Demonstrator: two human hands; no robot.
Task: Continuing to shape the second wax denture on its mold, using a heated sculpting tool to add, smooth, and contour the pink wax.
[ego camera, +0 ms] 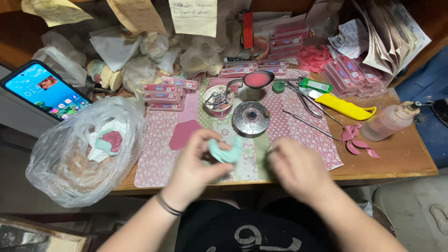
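While the left hand (pixel 198 161) grips a pale green cast (pixel 225 150), the right hand (pixel 298 168) pinches a thin tool (pixel 269 149) beside it, seemingly mid-trimming; steadying comes next.

Even indoor light, soft shadows, hands motion-blurred, edges slightly warped.

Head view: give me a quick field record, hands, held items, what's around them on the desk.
left hand: left hand grips a pale green dental cast between the fingers
right hand: right hand closed on a thin metal tool, only its tip shows
behind hands: round metal burner, spoon of pink wax
left of hands: pink wax sheet; clear plastic bag with another cast
right side: yellow comb-like tool, squeeze bottle
far left: smartphone, screen lit
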